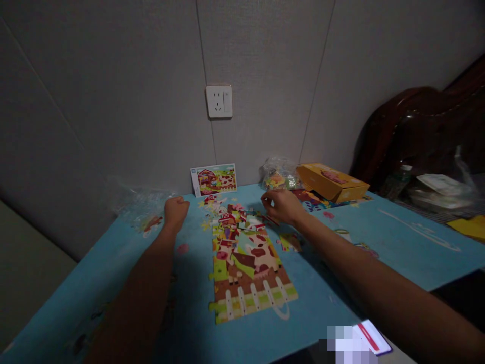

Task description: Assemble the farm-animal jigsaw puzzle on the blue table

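Note:
A partly joined jigsaw puzzle (261, 258) lies on the blue table, showing a spotted cow above a white fence. Left of its far end, my left hand (176, 212) is closed in a fist, with no object showing in it. My right hand (282, 205) hovers by the puzzle's far right edge, fingers curled into a pinch; whatever they hold, if anything, is hidden. Just right of the puzzle, below that hand, lies a loose puzzle piece (290, 241). Further loose pieces (212, 202) are scattered beyond the far end. A picture card (214, 179) of a farm leans against the wall.
Clear plastic wrapping (142, 202) lies at the back left. Behind my right hand are a plastic bag (280, 174) with colourful contents and a yellow box (333, 182). A lit phone (373, 337) is at the near edge. A bottle (399, 179) stands far right.

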Demonstrator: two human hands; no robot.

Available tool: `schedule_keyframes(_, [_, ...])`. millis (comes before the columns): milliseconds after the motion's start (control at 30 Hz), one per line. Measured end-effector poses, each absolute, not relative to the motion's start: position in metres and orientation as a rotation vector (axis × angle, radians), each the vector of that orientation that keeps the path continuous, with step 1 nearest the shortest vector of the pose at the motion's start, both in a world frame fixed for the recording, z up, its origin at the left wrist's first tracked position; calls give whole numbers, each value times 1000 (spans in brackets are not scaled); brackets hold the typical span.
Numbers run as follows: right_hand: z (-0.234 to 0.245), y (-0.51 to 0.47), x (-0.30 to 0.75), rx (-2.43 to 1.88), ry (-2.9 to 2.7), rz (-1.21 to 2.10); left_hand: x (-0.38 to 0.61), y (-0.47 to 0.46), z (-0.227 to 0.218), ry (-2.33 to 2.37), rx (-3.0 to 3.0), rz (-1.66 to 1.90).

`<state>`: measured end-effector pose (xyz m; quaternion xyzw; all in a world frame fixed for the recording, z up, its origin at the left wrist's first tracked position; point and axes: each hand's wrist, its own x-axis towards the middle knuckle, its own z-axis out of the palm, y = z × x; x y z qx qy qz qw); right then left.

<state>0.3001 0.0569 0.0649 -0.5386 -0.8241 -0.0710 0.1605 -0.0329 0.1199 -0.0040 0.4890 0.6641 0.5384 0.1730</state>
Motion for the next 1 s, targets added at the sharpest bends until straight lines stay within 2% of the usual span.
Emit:
schedule_keyframes(167, [52, 69, 318, -1907, -2299, -14, -25, 122, -4, 2063, 1788, 1199])
schedule_keyframes(433, [52, 63, 313, -1829, -2357, 14, -22, 122, -6, 2120, 2070, 864])
schedule_keyframes(700, [48, 55, 299, -1580, -2554, 9, -23, 123, -6, 2120, 2035, 901])
schedule_keyframes(1000, [46, 48, 290, -1523, -2646, -24, -20, 109, 3, 2005, 1895, 1058])
